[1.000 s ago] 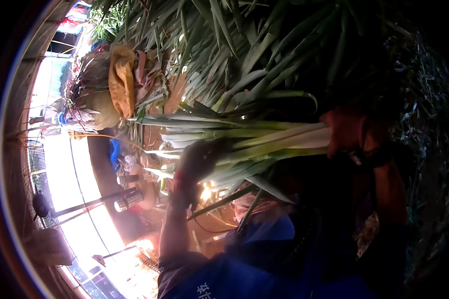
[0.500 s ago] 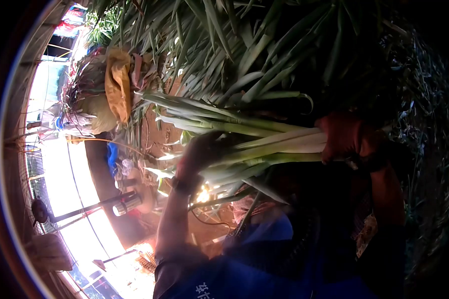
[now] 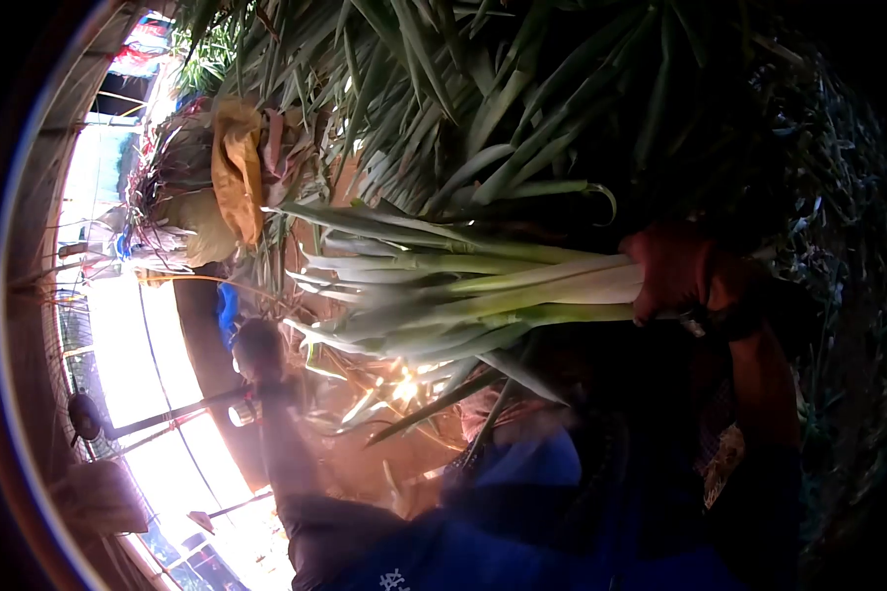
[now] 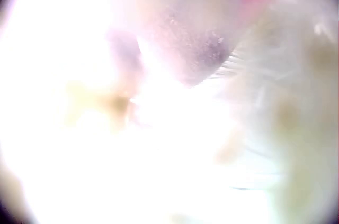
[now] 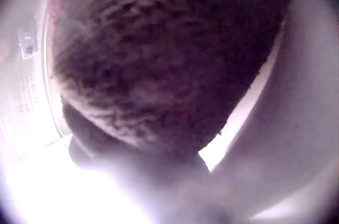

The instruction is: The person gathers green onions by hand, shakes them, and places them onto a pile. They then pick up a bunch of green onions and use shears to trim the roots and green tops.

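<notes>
A bundle of long green onions [image 3: 463,295] lies across the middle of the head view, leaves to the left and pale ends to the right. My right hand [image 3: 672,271], in a reddish glove, grips the pale ends. To the left, apart from the leaf tips, is my blurred left hand [image 3: 259,352], in a dark glove. The dark glove [image 4: 185,49] in the left wrist view is washed out by glare, so I cannot tell how its fingers lie. A textured dark glove [image 5: 169,65] fills most of the right wrist view.
A large heap of green onions [image 3: 463,108] lies along the top. An orange-yellow sack [image 3: 237,172] and a blue object [image 3: 228,313] are at the left. A dark pole [image 3: 182,409] reaches in near my left hand. Bare brown ground [image 3: 365,463] shows below the leaves.
My left hand has let go of the middle of the bundle and moved left, past the leaf tips. My right hand still grips the pale ends, almost in place.
</notes>
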`<state>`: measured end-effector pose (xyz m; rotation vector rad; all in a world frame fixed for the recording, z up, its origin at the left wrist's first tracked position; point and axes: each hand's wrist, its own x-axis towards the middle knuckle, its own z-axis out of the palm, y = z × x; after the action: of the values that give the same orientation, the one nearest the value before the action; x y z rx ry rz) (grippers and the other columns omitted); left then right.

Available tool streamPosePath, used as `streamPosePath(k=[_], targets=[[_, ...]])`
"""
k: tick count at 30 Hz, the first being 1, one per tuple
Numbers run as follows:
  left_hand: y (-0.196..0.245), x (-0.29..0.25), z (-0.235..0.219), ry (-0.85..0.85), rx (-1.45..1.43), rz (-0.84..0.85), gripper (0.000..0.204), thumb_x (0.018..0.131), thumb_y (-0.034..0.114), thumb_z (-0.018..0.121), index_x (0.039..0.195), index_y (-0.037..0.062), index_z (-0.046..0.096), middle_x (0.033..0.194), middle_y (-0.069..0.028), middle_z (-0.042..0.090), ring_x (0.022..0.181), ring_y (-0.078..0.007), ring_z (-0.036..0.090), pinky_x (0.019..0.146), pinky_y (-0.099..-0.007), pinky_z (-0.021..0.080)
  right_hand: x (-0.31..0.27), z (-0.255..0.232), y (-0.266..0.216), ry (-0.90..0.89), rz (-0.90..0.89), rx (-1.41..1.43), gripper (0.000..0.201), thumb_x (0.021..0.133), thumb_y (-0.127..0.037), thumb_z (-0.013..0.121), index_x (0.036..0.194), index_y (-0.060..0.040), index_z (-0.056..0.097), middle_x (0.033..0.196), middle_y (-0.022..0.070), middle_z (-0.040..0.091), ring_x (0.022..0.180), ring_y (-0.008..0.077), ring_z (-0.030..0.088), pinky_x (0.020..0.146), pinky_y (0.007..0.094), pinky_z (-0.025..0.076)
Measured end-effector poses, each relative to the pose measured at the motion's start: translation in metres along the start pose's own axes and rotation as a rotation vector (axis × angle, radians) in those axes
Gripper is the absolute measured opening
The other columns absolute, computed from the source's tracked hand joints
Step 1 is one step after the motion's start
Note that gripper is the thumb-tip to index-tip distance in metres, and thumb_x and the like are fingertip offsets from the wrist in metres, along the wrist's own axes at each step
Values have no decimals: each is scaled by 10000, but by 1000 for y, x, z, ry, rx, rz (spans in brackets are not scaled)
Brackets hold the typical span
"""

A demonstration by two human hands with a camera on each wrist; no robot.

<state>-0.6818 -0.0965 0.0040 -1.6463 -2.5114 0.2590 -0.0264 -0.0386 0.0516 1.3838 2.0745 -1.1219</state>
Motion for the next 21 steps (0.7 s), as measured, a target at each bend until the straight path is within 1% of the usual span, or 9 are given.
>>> streamPosePath(k=[4,6,9,11,12,13,15,18,21], targets=[[-34,-10,-44,308,101,-315,261,910,174,647,1101,44,770,993,-185,761,834,-330,724,780,-394,575,0,2,3,-9,22,87,622,568,-305,902,1077,1,717,999,189,756,952,336,737,839,417,571],[14,-15,-72,210,-453,-33,352,935,202,684,1245,42,729,972,-175,761,808,-255,714,774,-361,570,1,2,5,-10,55,113,618,568,-292,900,1078,5,717,1000,189,756,955,335,734,833,417,570],[165,-72,-126,-330,-1163,334,408,996,105,630,1382,-29,626,1143,-91,739,884,-171,706,819,-309,578,0,0,8,-16,18,209,609,565,-261,892,1080,14,715,1008,188,753,960,332,731,829,418,568],[263,-129,-150,-364,-1082,1171,364,1015,125,618,1336,-41,648,1175,-123,733,1006,-209,718,884,-330,585,-1,-1,5,-9,4,118,610,563,-241,881,1094,9,717,1014,188,751,965,330,731,829,416,567],[295,-156,-147,-781,-1260,1048,325,1017,163,627,1273,-29,688,1200,-142,731,1063,-247,714,926,-345,576,-1,-2,4,-2,21,124,610,563,-241,881,1094,9,717,1014,188,751,965,330,731,829,416,567],[327,-180,-152,-1432,-1295,580,292,1014,157,641,1248,-7,703,1214,-173,725,1080,-266,715,942,-359,570,-1,-3,3,-11,12,97,611,566,-245,876,1100,5,718,1015,188,751,968,331,730,832,416,567],[381,-208,-107,-1319,-1643,1193,348,987,83,674,1329,20,659,1232,-88,714,1091,-218,690,974,-325,536,-2,-4,1,-11,19,22,609,578,-282,866,1102,-8,723,1023,184,751,980,336,729,848,417,567],[392,-258,23,-1518,-1637,938,377,1037,53,560,1405,-28,566,1349,-128,655,1160,-186,659,987,-300,540,-6,-7,-3,-17,22,-37,613,589,-313,865,1105,-14,722,1030,181,752,994,340,727,863,421,568],[390,-238,40,-1368,-1584,1011,329,1024,56,573,1346,6,618,1305,-120,667,1141,-178,668,960,-293,548,-9,-3,0,17,9,-43,629,590,-333,870,1119,-26,722,1038,171,755,1009,333,727,878,421,569]])
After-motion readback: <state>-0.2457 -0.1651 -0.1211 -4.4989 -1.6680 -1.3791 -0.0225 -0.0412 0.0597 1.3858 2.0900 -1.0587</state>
